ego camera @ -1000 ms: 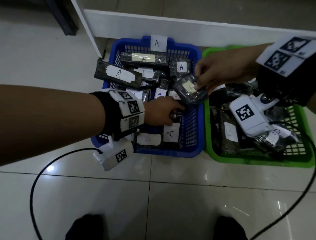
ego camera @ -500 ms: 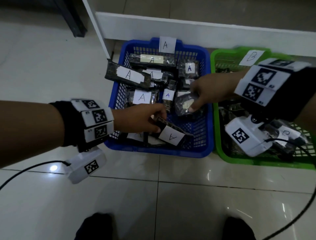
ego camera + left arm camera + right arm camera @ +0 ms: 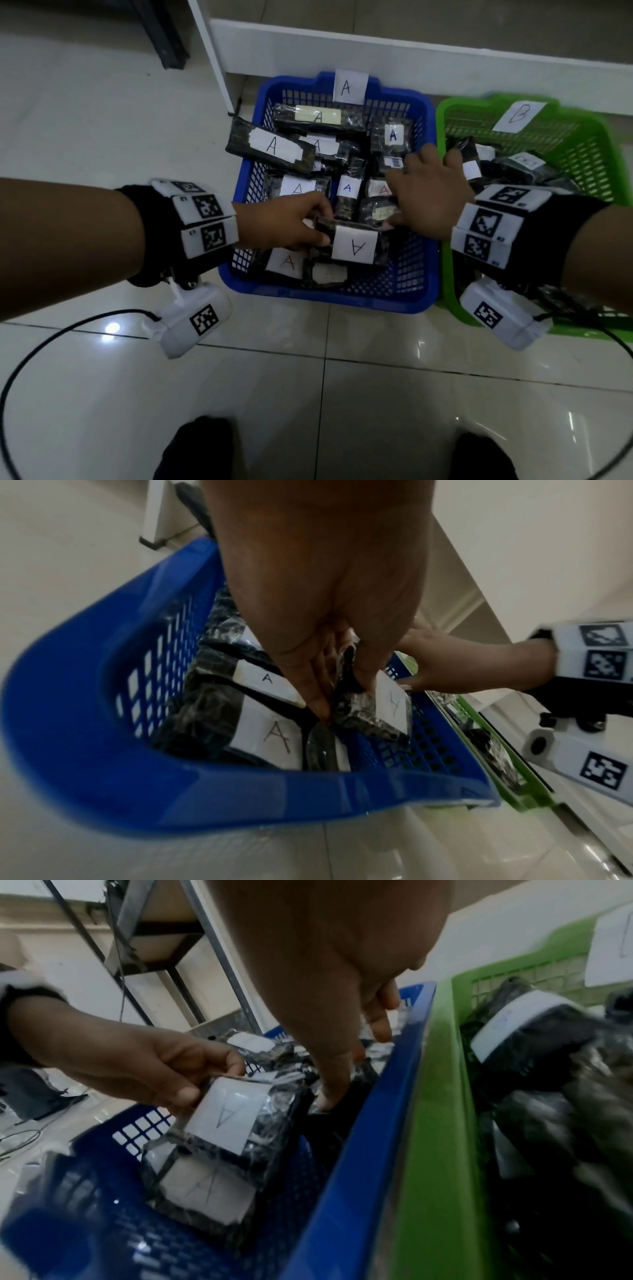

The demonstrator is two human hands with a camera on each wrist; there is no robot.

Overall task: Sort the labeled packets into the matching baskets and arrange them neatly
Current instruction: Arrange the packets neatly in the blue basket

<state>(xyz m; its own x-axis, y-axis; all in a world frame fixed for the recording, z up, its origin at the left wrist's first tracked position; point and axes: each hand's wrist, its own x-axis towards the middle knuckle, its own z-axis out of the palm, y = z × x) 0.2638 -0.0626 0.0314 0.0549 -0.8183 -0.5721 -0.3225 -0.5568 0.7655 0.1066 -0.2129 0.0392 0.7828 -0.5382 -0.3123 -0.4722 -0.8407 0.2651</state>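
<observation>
Two baskets side by side on the tiled floor [image 3: 102, 394], against a white ledge [image 3: 411, 44]. Blue basket [image 3: 329, 301] carries a paper tag marked A on its far rim; green basket [image 3: 455, 274], touching it on the right, carries a tag marked B. Blue basket is crowded with dark wrapped packets, each with a white A label; one long packet [image 3: 270, 145] lies tilted over the basket's left rim, partly outside. Left hand [image 3: 284, 224] reaches in from the left and pinches a dark packet with an A label [image 3: 349, 245] between thumb and fingers, held over the near part of the blue basket, above other A packets; in the left wrist view the same packet [image 3: 373, 710] sits tilted against the fingertips. Right hand [image 3: 428, 198] is low inside the blue basket at its right wall, fingers pointing down among the packets; the right wrist view shows a fingertip [image 3: 330, 1096] pressed onto dark wrapping beside the blue wall, no clear grasp visible. Green basket holds a heap of dark packets [image 3: 520, 168], labels mostly unreadable. Hands close together, not touching.
</observation>
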